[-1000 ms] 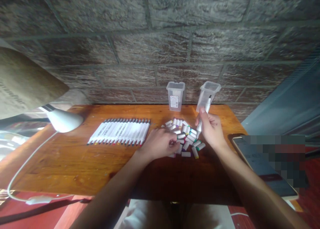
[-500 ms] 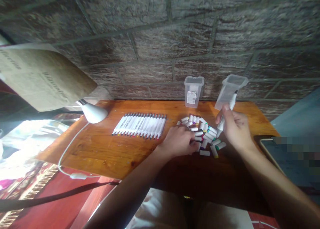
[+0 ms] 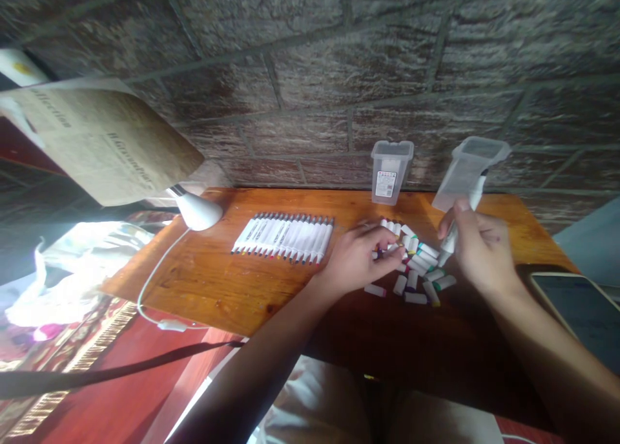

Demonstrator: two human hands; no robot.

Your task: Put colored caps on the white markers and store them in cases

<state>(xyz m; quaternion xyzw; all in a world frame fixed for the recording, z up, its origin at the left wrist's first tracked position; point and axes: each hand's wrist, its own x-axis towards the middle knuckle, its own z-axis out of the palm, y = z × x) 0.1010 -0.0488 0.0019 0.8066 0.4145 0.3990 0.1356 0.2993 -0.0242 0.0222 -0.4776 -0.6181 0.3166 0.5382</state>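
Note:
My right hand (image 3: 484,243) grips a white marker (image 3: 449,238), tilted, its dark end up and its lower end just above the loose caps. Over the left side of the pile, my left hand (image 3: 357,258) has thumb and forefinger closed around a small white marker cap (image 3: 396,247), partly hidden by the fingers. Several white caps (image 3: 415,298) with coloured ends lie scattered between the hands. Left of them, a neat row of white markers (image 3: 283,237) lies side by side on the wooden table (image 3: 252,295).
Two clear plastic containers (image 3: 393,172) stand at the back by the stone wall (image 3: 310,88); the right one (image 3: 460,172) is partly behind the marker. A lamp with a white base (image 3: 199,212) stands at left. A phone (image 3: 581,308) lies by my right forearm.
My left hand has gone from fingers spread in the caps to a pinch on one, baring a cap near its wrist. My right hand still holds the marker. The view has shifted slightly left.

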